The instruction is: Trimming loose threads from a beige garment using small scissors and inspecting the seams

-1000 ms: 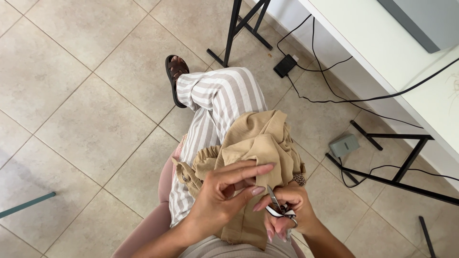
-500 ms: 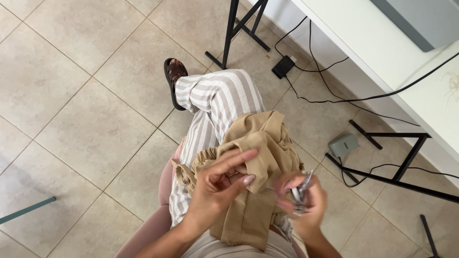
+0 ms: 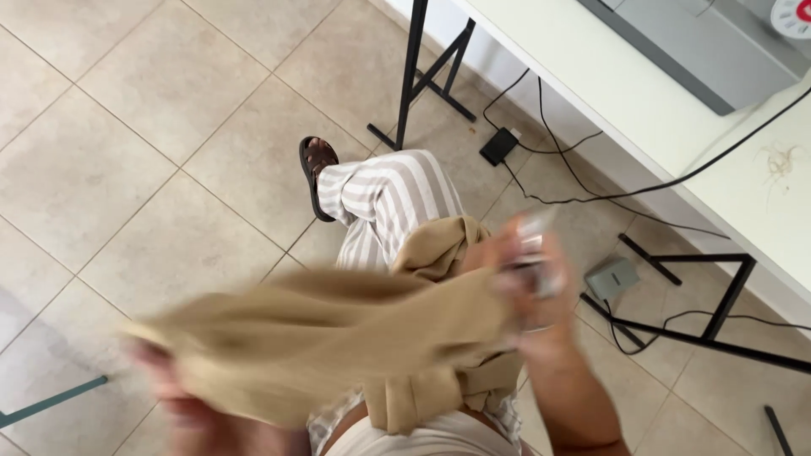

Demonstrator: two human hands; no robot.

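Beige tiled floor (image 3: 169, 169); white table (image 3: 676, 110) at upper right, cables beneath. Tan fabric (image 3: 338, 338) is stretched across the striped lap. Left hand (image 3: 173, 397), blurred, grips its far end; right hand (image 3: 528, 287) pinches the other, fingers closed around a small metal tool (image 3: 532, 249). Risk: the tool may snag the cloth. No packages or labels visible.

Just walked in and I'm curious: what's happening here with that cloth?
A seated person is stretching a tan fabric garment across their lap. The left hand, blurred, grips one end low at the left; the right hand holds the other end together with a small metal tool, too blurred to identify.
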